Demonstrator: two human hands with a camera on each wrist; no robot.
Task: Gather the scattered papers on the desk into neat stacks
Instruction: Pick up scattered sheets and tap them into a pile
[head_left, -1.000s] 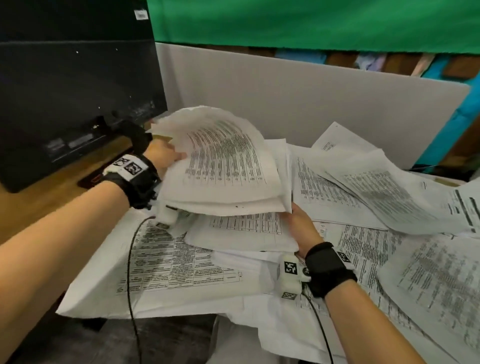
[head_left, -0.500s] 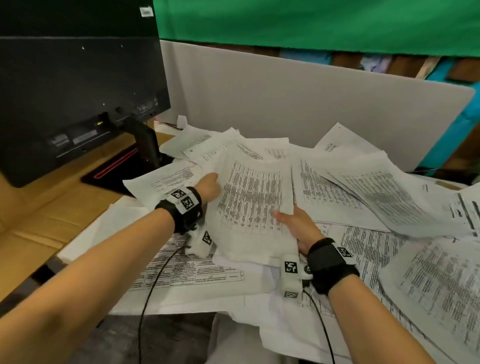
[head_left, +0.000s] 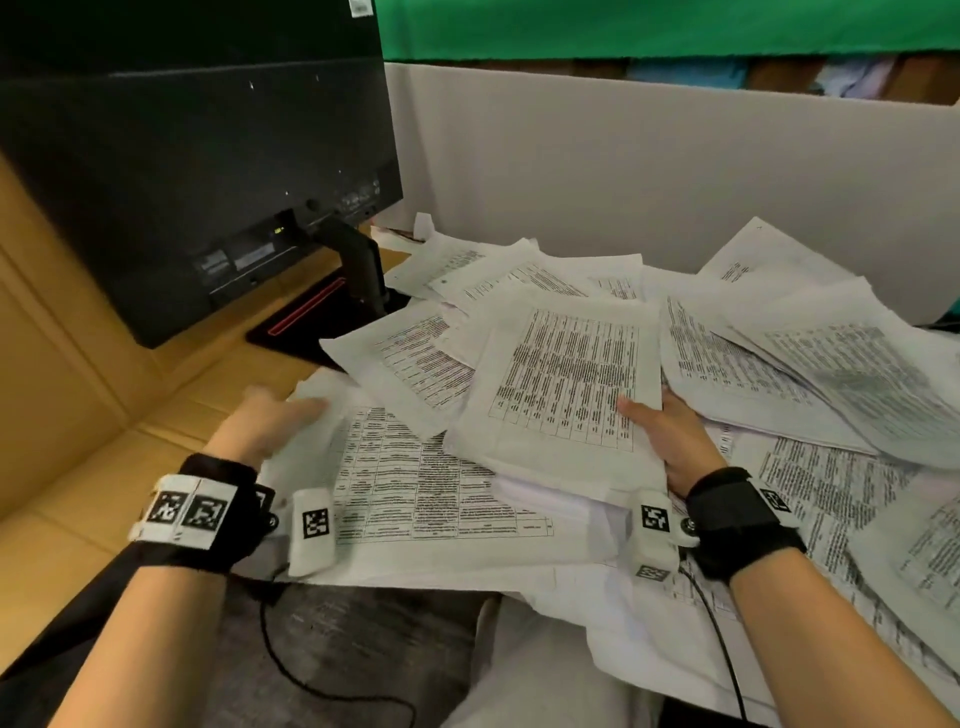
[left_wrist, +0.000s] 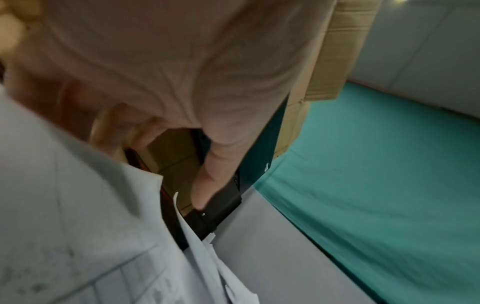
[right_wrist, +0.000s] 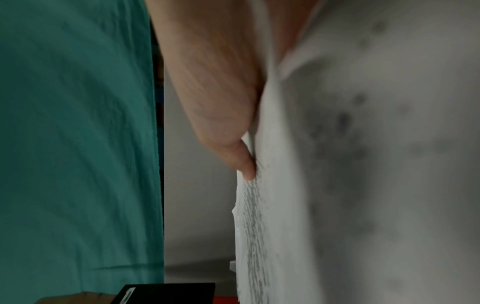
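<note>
Printed white papers lie scattered over the desk. My right hand (head_left: 670, 436) grips the right edge of a small stack of table-printed sheets (head_left: 561, 384), thumb on top and fingers underneath; in the right wrist view the thumb (right_wrist: 244, 162) presses the stack (right_wrist: 337, 144). My left hand (head_left: 265, 421) is blurred at the far left corner of a large printed sheet (head_left: 415, 483). Its fingers reach out and touch that sheet's edge. In the left wrist view the left hand (left_wrist: 182, 72) shows its palm with the thumb out, fingertips at the sheet (left_wrist: 64, 205).
A black monitor (head_left: 182, 156) on a stand (head_left: 363, 270) fills the back left, over bare wooden desk (head_left: 78, 441). A grey partition (head_left: 623, 171) closes the back. More loose sheets (head_left: 831, 374) pile up at the right. Some papers hang over the near edge.
The lifted stack came down flat onto the pile. My left hand left its left side and swung left and nearer, to the large sheet's corner. My right hand kept its hold.
</note>
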